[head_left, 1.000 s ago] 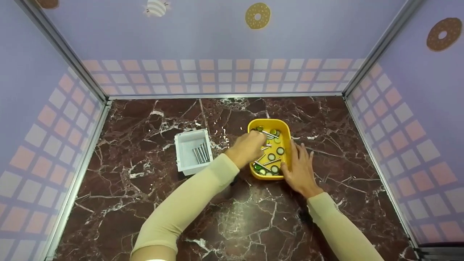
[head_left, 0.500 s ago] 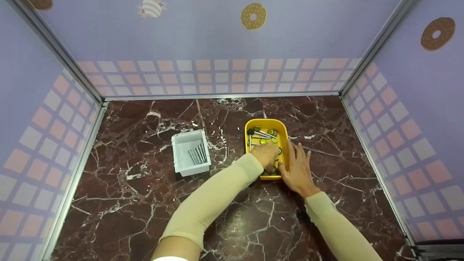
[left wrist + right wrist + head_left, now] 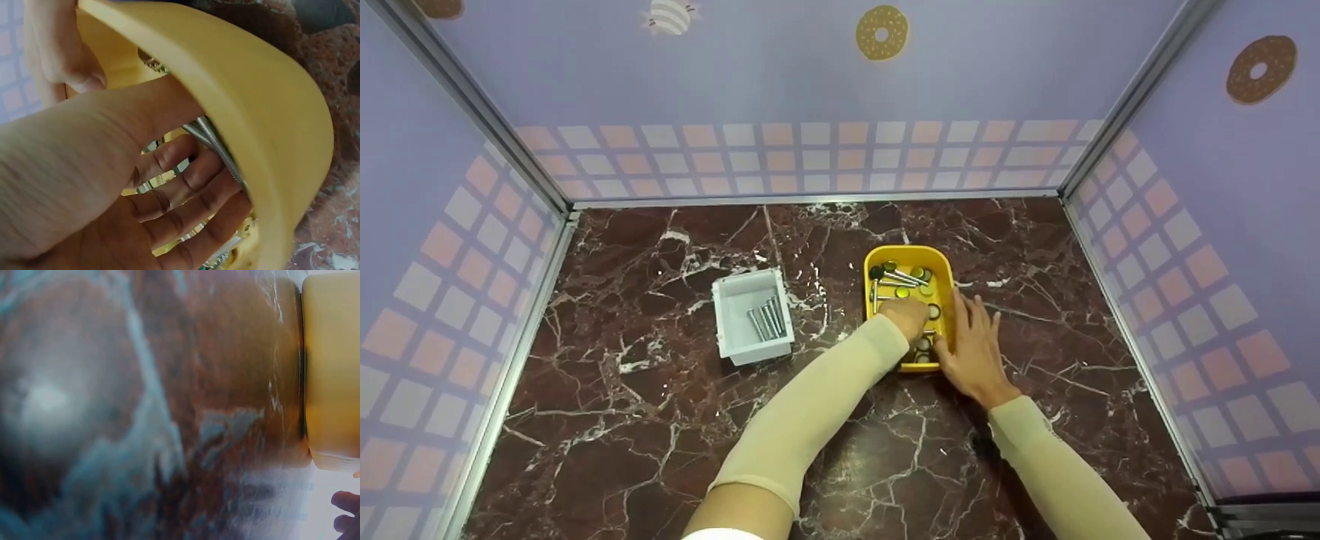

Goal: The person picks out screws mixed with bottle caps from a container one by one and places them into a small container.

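Note:
My left hand (image 3: 906, 316) reaches down into a yellow bin (image 3: 947, 277) that holds bottle caps (image 3: 919, 273) and silver screws (image 3: 905, 278). In the left wrist view its fingers bend loosely, tips beside two crossed screws (image 3: 216, 146); the thumb passes behind the bin's rim, its tip hidden. My right hand (image 3: 976, 352) holds the bin's right wall, thumb over the rim and long fingers nearly straight along the outside. To the left stands a white box (image 3: 735, 300) with several screws (image 3: 767, 319) lying side by side in it.
The dark red marble tabletop (image 3: 645, 420) runs under both containers, with a stretch of it between them. Purple panels (image 3: 780, 75) with metal edge strips close it in at the back and both sides.
My left hand has moved from the upper left of the yellow bin down toward its middle and deeper in. The right hand keeps its place on the bin's wall. The view has shifted slightly.

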### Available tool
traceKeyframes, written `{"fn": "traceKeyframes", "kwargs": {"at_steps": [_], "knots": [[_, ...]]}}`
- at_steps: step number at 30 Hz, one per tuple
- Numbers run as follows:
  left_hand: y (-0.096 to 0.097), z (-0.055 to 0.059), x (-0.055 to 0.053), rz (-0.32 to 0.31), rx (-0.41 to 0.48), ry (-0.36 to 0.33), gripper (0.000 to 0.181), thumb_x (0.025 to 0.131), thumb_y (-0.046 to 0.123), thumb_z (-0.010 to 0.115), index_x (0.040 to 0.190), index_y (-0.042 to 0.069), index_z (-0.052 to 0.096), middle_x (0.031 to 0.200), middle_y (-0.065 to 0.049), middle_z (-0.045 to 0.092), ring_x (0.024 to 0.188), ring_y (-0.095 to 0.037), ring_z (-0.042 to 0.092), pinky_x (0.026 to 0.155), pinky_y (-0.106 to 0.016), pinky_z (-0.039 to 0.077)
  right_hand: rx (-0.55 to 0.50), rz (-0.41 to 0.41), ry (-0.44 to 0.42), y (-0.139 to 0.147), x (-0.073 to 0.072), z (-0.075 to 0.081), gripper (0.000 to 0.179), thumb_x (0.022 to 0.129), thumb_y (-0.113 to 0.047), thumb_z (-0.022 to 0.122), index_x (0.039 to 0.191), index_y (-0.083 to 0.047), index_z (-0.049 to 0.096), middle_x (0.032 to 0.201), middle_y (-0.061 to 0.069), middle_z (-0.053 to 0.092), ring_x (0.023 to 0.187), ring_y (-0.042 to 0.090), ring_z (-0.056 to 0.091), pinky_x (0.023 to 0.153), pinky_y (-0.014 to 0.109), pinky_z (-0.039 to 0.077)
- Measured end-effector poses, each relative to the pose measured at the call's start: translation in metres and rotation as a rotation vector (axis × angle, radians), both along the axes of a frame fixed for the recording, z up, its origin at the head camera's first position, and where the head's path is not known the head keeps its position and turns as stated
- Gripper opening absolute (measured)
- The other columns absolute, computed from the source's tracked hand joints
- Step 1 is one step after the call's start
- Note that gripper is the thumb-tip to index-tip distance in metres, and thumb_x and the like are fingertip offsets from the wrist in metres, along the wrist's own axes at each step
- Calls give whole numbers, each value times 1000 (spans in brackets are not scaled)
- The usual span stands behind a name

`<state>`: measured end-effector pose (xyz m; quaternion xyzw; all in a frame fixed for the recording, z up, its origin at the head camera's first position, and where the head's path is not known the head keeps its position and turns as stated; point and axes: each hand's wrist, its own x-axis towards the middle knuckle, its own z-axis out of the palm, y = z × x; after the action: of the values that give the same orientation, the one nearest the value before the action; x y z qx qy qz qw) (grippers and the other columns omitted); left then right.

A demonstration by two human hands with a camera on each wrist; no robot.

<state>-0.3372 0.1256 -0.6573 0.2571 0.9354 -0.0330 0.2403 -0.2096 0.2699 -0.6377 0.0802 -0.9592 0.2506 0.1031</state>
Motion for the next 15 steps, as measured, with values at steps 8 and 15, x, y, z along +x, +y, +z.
{"fn": "traceKeyframes", "kwargs": {"at_steps": [8, 15], "knots": [[-21, 2, -17, 229, 301, -129, 55, 104, 8, 80, 158, 13, 70, 152, -11, 77, 126, -24, 80, 103, -32, 68, -22, -9, -23, -1, -1, 2, 93, 103, -32, 66, 184, -8, 28, 176, 32, 46, 175, 59, 29, 138, 88, 12], [-30, 0, -16, 358, 657, -264, 38, 110, 2, 68, 146, 7, 75, 132, -11, 83, 99, -16, 82, 87, -22, 66, -15, -12, -18, -1, 1, 1, 93, 103, -34, 66, 184, -7, 28, 176, 33, 46, 175, 59, 30, 138, 88, 12]]}}
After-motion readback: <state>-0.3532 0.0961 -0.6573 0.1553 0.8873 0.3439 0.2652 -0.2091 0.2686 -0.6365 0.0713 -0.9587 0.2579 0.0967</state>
